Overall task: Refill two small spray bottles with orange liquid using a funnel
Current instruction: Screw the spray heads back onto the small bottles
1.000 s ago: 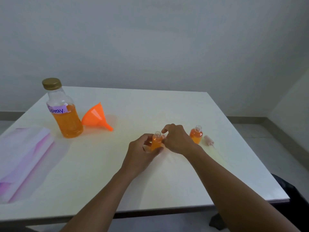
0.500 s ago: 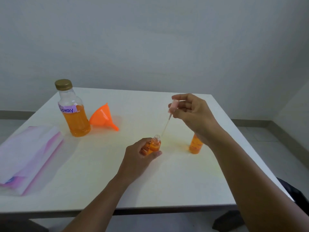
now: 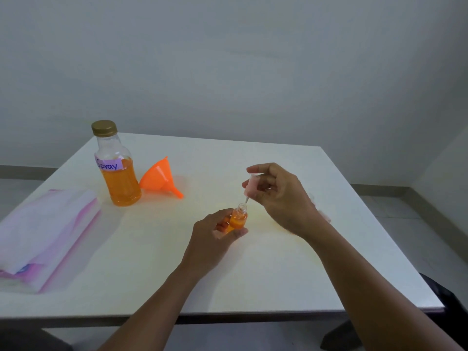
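Observation:
My left hand grips a small spray bottle of orange liquid, upright on the white table, neck open. My right hand pinches a pink spray head just above it, with the dip tube entering the bottle's neck. The second small bottle is hidden behind my right hand. A large capped bottle labelled "Spray", about half full of orange liquid, stands at the back left. An orange funnel lies on its side next to it.
A folded white and pink plastic sheet lies along the table's left side. A pale cap-like piece shows by my right wrist. The wall is right behind the table. A dark object sits off the table's near right corner.
My right hand has come down with the spray head, and its tube now reaches into the small bottle's neck. The second small bottle has gone out of sight behind that hand.

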